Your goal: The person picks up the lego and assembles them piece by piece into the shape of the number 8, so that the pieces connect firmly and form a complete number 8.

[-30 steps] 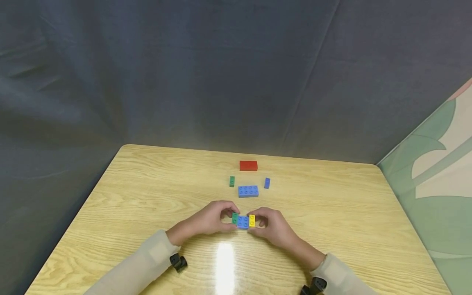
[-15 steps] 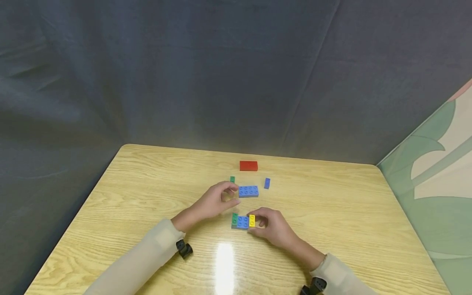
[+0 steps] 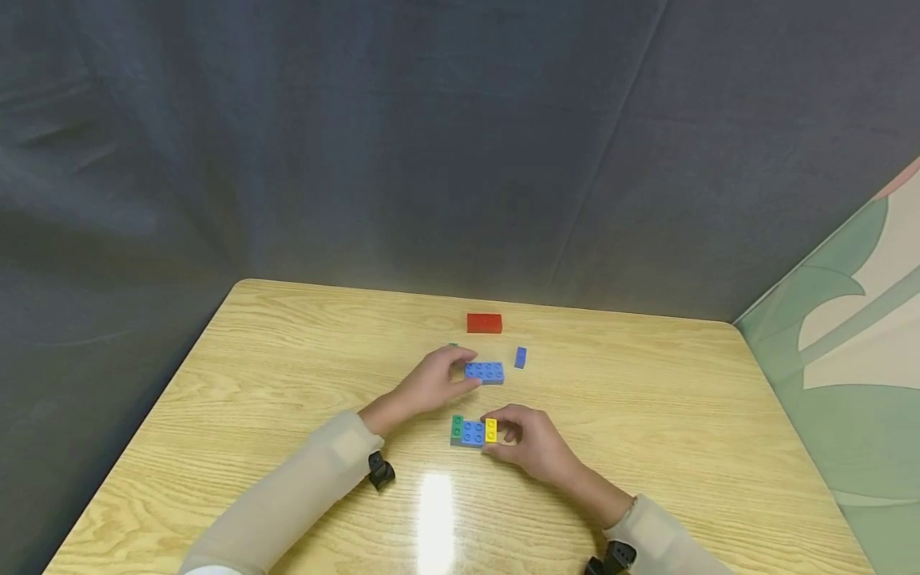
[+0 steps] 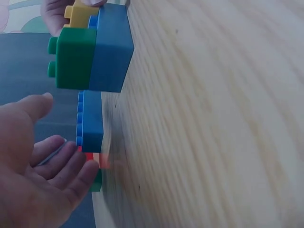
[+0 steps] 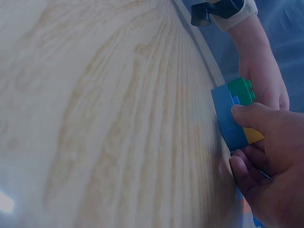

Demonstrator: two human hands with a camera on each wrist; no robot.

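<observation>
A stack of building bricks (image 3: 472,434) rests on the table: a blue studded base with a green brick (image 3: 458,426) on its left end and a yellow brick (image 3: 491,430) on its right. My right hand (image 3: 535,443) pinches its right end between thumb and fingers. Farther back lies a long blue brick (image 3: 490,372), studs up. My left hand (image 3: 429,381) reaches to that brick's left end, thumb in front and forefinger behind. In the left wrist view the left fingers (image 4: 71,166) are spread, with a gap to the thumb.
Behind the long blue brick lie a red brick (image 3: 485,323) and a small blue brick (image 3: 521,357). A small green brick (image 3: 454,345) is mostly hidden by the left hand. The wooden table (image 3: 647,399) ends at a dark curtain (image 3: 460,160).
My left hand has let go of the stack's green end and moved away from me to the long blue brick. The right hand has stayed on the stack.
</observation>
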